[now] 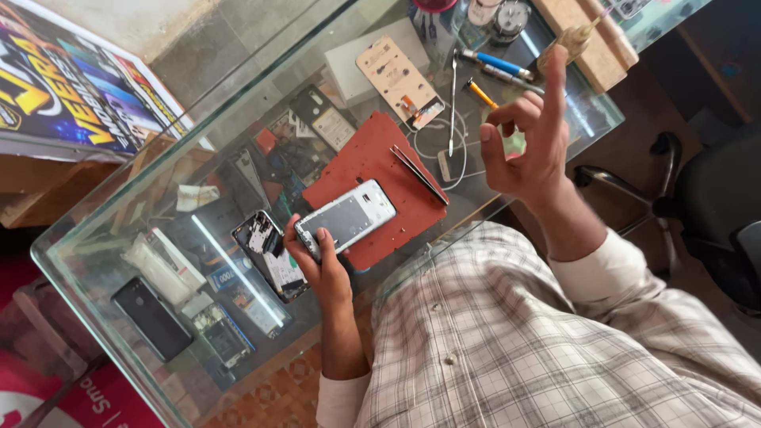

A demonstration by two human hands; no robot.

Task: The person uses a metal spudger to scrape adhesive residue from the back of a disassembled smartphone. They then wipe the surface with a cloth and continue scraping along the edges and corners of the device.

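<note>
Left hand [321,257]: lower centre of the frame, fingers closed around one end of a silver-white phone body [349,218], thumb on its upper face; the phone lies partly over a red work mat [372,158] at centre.

Right hand [527,139]: upper right, raised above the tabletop, index finger extended upward, remaining fingers loosely curled; nothing visibly held.

On the mat: tweezers [418,174], lying diagonally at its right edge.

Just left of the held phone: a black phone frame [268,254] with exposed internals.

Upper centre: beige phone back panel [399,82], thin metal pry tool [453,107], white cable [444,150], blue-handled and yellow-handled screwdrivers.

Support: glass tabletop [103,238], with phones and parts visible beneath it.
</note>
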